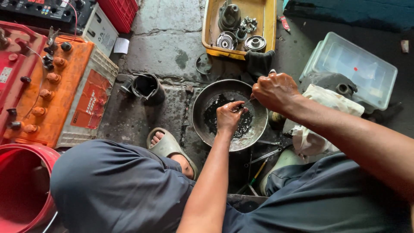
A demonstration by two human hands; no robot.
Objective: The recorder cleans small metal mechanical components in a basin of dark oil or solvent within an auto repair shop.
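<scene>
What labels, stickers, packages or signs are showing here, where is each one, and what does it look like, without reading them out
Orange label: side of the orange-topped battery, left; rectangular, pale print.
White paper tag: on the floor by the red crate, top left; small square.
Pale label: on the red case, far left; small rectangle.
Red dot sticker: on the clear plastic box, right.

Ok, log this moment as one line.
left hand: holds small part over pan | right hand: grips thin tool on part | pan: dark liquid

orange battery label, white paper tag upper left
</scene>
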